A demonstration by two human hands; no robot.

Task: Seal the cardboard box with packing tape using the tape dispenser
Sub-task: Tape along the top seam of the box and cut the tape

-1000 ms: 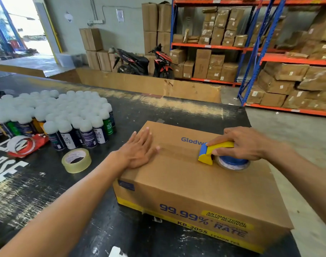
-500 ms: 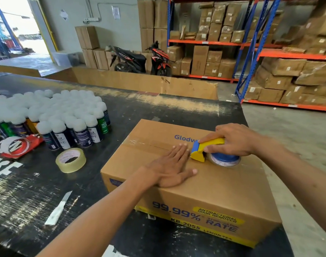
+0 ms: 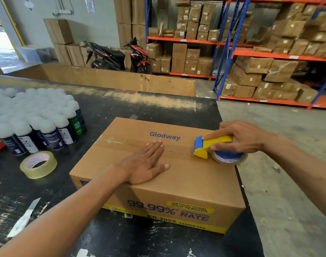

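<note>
A brown cardboard box (image 3: pixel 186 179) printed "Glodway" lies on the black table. Clear tape runs along its top seam from the left edge toward the right. My left hand (image 3: pixel 143 164) presses flat on the box top, fingers straight across the taped seam. My right hand (image 3: pixel 240 138) grips the yellow and blue tape dispenser (image 3: pixel 212 145), which sits on the seam near the box's right edge, its blue tape roll (image 3: pixel 228 156) hanging slightly past that edge.
A loose roll of clear tape (image 3: pixel 38 164) lies on the table (image 3: pixel 102 112) left of the box. Several white-capped spray cans (image 3: pixel 39 117) crowd the left side. A white strip (image 3: pixel 23 219) lies near the front left. The table's right edge drops to concrete floor.
My right hand has drawn the dispenser rightward along the seam to the box's right edge. My left hand slid right along the tape from the left end to the middle.
</note>
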